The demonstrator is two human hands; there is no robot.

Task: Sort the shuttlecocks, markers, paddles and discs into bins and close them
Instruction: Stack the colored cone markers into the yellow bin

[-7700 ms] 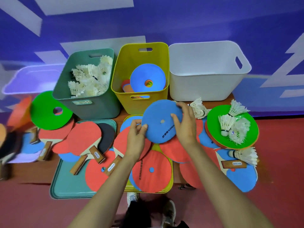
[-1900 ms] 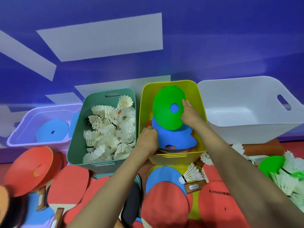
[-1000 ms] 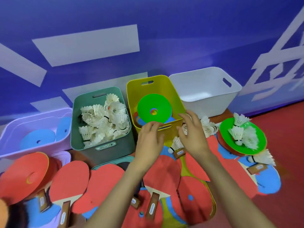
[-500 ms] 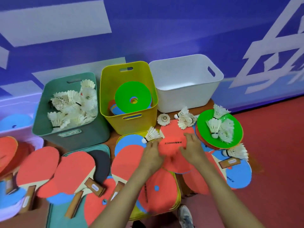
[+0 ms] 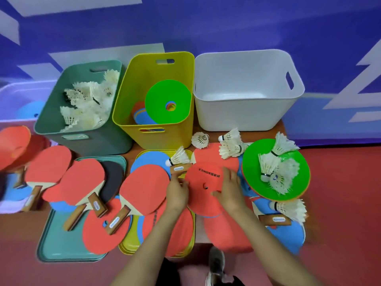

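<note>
Head cam: white bin [image 5: 247, 112] at R end of row. Green bin [image 5: 99, 143] at L end w/ shuttlecocks [image 5: 86, 104] heaped inside. Yellow bin [image 5: 156, 139] mid-row w/ green disc [image 5: 158, 100] leaning atop other discs. Teal tray [image 5: 59, 240] nearer, paddles [image 5: 82, 182] overlapping on it. Red disc [image 5: 198, 195] front-centre on pile, just beside 2nd green disc [image 5: 250, 172]. Right hand [image 5: 228, 190] flat on top, fingers spread. Left hand [image 5: 177, 193] pinching disc's L edge. Loose shuttlecock [image 5: 179, 157] just beyond.
</note>
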